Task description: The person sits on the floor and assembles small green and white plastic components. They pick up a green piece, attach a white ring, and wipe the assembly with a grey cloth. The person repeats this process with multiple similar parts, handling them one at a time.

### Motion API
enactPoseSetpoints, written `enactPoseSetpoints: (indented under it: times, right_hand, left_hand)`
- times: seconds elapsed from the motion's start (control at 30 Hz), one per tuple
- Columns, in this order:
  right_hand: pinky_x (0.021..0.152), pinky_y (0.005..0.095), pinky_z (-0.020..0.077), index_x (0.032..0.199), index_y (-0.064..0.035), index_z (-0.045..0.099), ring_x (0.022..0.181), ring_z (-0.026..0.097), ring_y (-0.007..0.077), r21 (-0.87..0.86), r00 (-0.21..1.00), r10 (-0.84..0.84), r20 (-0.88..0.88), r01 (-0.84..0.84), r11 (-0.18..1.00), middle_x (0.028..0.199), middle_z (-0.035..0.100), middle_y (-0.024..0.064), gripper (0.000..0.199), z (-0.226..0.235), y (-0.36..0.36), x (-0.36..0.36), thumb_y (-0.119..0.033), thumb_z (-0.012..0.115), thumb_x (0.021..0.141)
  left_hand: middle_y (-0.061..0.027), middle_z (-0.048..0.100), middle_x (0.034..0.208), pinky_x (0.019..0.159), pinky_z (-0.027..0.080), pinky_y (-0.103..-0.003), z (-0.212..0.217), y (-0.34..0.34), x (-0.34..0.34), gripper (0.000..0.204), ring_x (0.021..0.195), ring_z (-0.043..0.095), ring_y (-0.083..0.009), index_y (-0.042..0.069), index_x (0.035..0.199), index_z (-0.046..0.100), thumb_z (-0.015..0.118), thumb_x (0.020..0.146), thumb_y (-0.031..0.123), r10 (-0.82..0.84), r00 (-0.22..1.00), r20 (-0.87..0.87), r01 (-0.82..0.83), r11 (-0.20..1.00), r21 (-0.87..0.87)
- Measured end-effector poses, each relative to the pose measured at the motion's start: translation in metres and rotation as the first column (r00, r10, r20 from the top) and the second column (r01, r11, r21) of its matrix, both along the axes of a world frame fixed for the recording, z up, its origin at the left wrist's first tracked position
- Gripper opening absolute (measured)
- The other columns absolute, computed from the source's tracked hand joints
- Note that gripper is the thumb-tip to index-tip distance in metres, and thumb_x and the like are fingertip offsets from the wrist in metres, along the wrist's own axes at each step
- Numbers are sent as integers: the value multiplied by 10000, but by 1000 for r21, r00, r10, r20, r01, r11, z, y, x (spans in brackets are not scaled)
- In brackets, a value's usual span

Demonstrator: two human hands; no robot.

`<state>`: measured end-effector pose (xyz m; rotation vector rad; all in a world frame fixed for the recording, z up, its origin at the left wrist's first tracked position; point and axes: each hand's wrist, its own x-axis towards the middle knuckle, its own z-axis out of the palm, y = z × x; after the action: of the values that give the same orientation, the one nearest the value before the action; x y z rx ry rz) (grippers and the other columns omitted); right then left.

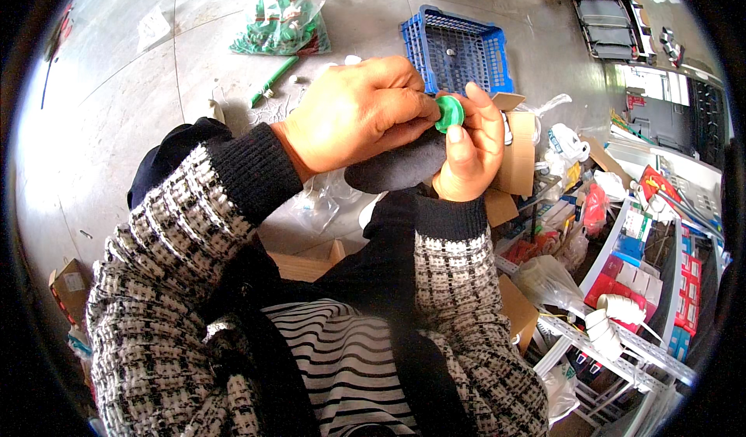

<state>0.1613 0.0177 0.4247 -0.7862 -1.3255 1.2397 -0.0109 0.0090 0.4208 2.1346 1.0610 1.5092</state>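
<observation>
While both wrists bend inward, left hand (353, 111) and right hand (470, 149) pinching small green cap (449, 113), above blue crate (457, 48)

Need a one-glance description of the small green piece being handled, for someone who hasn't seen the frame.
Start at the blue plastic crate on the grey floor. Just below it the left hand and right hand meet; pinched between their fingertips is the green round cap. It is the only green item held; other green parts lie bagged farther away.
</observation>
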Motion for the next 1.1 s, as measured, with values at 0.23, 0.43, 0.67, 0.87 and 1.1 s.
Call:
enactPoseSetpoints:
  times: [0.23, 0.43, 0.67, 0.87, 1.1]
  right_hand:
    - [816, 276, 427, 1184, 36, 427, 882, 556, 155, -9, 998, 39, 48, -38, 999, 989, 591, 122, 534, 2, 0, 2, -105, 658, 724]
    - [808, 280, 435, 1185, 39, 423, 864, 564, 157, 0, 998, 48, 44, -48, 999, 977, 597, 127, 531, 0, 1, 6, -111, 648, 728]
    - [806, 314, 468, 1188, 34, 424, 843, 593, 185, -86, 993, 11, -116, -21, 996, 952, 610, 137, 528, 2, 4, 9, -114, 623, 721]
    - [784, 330, 486, 1169, 23, 446, 826, 601, 198, -165, 977, 10, -215, -46, 985, 916, 619, 148, 504, 9, -1, 0, -113, 603, 709]
    - [672, 223, 439, 1119, 22, 493, 756, 540, 93, -203, 860, -1, 511, 122, 972, 851, 596, 67, 416, -21, 17, -2, -28, 639, 733]
  left_hand:
    - [-46, 550, 762, 548, 475, -309, 2, -1, -3, 174, 646, 570, -209, 91, 808, 618, 690, 651, 114, -5, 997, -83, 7, 1000, 24]
    - [-55, 549, 770, 562, 473, -307, 3, -2, -2, 162, 662, 567, -217, 89, 800, 613, 687, 657, 107, -31, 998, -58, 31, 999, -6]
    - [-50, 521, 750, 532, 437, -270, -4, 2, -10, 125, 620, 519, -174, 57, 788, 600, 674, 687, 67, 57, 995, 87, -53, 997, -48]
    - [-61, 503, 816, 552, 420, -232, -2, -2, -15, 119, 689, 507, -126, 31, 866, 584, 611, 750, 25, 134, 987, 90, -114, 973, -202]
    - [-83, 512, 879, 577, 463, -263, -10, 0, -6, 216, 708, 557, -174, 36, 943, 568, 581, 728, 11, 114, 972, 204, -45, 947, -317]
